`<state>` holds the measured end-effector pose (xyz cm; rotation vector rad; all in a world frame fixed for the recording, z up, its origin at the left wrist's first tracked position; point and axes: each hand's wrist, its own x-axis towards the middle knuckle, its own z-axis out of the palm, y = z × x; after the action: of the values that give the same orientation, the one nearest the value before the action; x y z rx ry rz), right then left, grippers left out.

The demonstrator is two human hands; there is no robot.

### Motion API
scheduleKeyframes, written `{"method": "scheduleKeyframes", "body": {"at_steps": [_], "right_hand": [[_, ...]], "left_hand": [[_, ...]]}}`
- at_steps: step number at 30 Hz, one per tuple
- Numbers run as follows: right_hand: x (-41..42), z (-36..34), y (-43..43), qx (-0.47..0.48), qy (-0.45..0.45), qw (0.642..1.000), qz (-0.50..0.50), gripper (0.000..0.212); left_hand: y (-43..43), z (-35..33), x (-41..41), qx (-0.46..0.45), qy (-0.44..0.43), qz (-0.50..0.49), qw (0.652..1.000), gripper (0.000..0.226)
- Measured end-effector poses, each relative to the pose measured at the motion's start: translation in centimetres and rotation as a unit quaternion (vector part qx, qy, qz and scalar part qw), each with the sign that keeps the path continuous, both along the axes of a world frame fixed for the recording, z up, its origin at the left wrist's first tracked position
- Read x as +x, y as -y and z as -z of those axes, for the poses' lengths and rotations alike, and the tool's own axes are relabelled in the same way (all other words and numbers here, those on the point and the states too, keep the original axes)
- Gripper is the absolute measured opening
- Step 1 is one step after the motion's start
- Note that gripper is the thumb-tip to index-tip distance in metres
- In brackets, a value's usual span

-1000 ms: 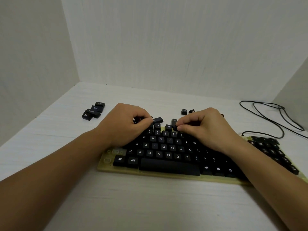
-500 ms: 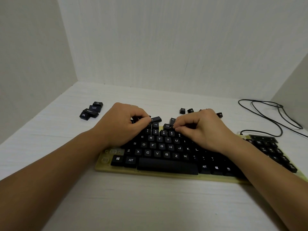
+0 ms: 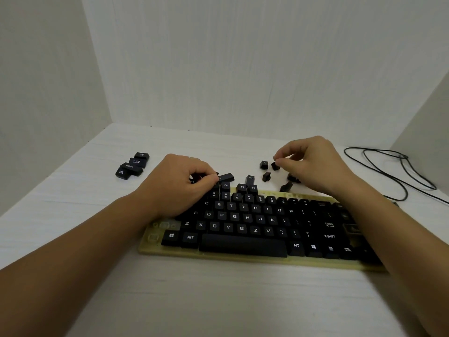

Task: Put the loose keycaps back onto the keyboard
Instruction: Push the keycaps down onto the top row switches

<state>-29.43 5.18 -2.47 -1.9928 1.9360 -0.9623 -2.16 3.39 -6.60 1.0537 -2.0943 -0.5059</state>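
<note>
Both my forearms reach forward, palms down. My left hand (image 3: 181, 183) curls its fingers (image 3: 206, 175) round a dark keycap (image 3: 195, 177). My right hand (image 3: 315, 164), farther out, pinches a small keycap (image 3: 275, 165) between thumb and forefinger.

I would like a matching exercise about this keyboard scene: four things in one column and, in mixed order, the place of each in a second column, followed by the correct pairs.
Things
1. pile of black keycaps with the Caps Lock cap
2. thin black cable
3. small black keycap
4. long black space bar

Places
A. seated in the front row of the yellowish keyboard
B. pinched by the right hand
C. looped on the white table, far right
D. on the table, left of the keyboard

Pairs: 1-D, 2-C, 3-B, 4-A
</note>
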Motion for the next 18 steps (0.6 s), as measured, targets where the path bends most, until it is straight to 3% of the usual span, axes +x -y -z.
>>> {"method": "scheduleKeyframes", "body": {"at_steps": [9, 13, 18], "right_hand": [[0.3, 0.5, 5.2, 0.107, -0.163, 0.98, -0.047, 0.032], [0.3, 1.4, 6.0, 0.118, -0.166, 0.978, -0.038, 0.031], [0.2, 1.0, 5.3, 0.035, -0.105, 0.993, -0.032, 0.021]], "left_hand": [[0.1, 0.1, 0.0, -0.002, -0.001, 0.007, 1.0, 0.014], [0.3, 0.2, 0.1, -0.008, 0.001, 0.01, 1.0, 0.014], [0.3, 0.3, 0.0, -0.008, 0.0, 0.012, 1.0, 0.014]]}}
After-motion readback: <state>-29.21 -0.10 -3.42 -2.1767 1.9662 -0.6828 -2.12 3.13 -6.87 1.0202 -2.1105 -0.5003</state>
